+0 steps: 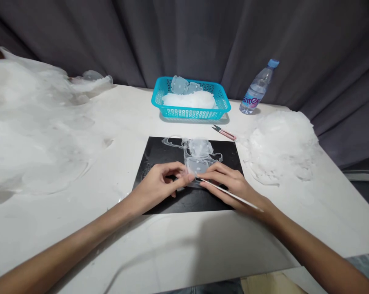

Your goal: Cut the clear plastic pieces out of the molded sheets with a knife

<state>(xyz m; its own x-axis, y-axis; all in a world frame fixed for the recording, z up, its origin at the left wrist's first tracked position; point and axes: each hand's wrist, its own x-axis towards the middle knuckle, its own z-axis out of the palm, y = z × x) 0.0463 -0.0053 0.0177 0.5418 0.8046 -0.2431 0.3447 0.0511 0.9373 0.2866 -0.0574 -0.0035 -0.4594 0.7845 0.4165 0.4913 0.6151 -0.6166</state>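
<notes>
Translucent moulded plastic pieces (pixel 199 148) with rounded outlines and loose, curling edge strips lie on a black mat (pixel 178 202). My left hand (pixel 164 179) pinches the near left edge of these pieces between thumb and fingers. In my right hand (pixel 230 183) is a thin white stick (pixel 233 196), its tip at the near edge of the closest piece, close to my left thumb. The right fingertips also rest at that piece's right side. What lies under the fingertips is partly hidden.
Behind the mat stands a turquoise basket (pixel 190 112) holding similar translucent pieces. Pink-handled thread snips (pixel 225 132) lie between basket and mat. A water bottle (pixel 254 92) stands at back right. Translucent sheets form a large pile (pixel 28 122) at left and a smaller stack (pixel 282 141) at right.
</notes>
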